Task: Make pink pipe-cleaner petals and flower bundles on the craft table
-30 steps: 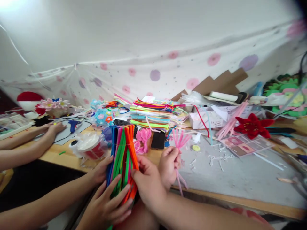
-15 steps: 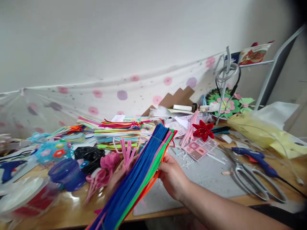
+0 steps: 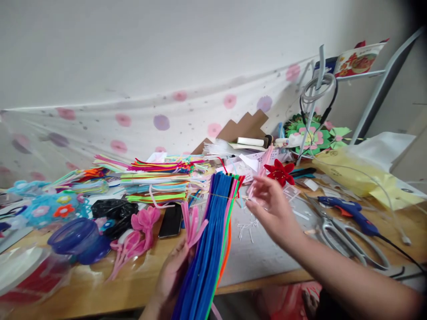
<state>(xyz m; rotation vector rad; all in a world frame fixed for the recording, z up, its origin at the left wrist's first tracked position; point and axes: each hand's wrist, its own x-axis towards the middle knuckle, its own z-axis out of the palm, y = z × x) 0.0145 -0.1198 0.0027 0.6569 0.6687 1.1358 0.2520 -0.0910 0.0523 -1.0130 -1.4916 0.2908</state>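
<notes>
My left hand (image 3: 173, 266) is closed at the table's front edge. Between its thumb and fingers it grips a piece made of pink pipe cleaners (image 3: 191, 226) with several prongs spread upward. A long bundle of pipe cleaners (image 3: 210, 240), mostly blue with purple, green, pink and orange strands, leans upright against that hand; fingers behind it are hidden. A thin band wraps the bundle near its top. My right hand (image 3: 271, 206) is raised to the right of the bundle, apart from it, fingers loosely curled and apart. Behind the right hand lie loose pink pipe cleaners (image 3: 263, 166).
Stacked pipe cleaners (image 3: 156, 178) lie behind. Left are a pink flower piece (image 3: 145, 222), a phone (image 3: 170, 221) and a blue plastic container (image 3: 75, 238). A grey mat (image 3: 267, 253), red flower (image 3: 280, 172), scissors (image 3: 347, 240) and blue glue gun (image 3: 353, 211) are right.
My right hand has let go of the bundle and moved up and right. The bundle now stands more upright, and the phone and my left hand show more fully.
</notes>
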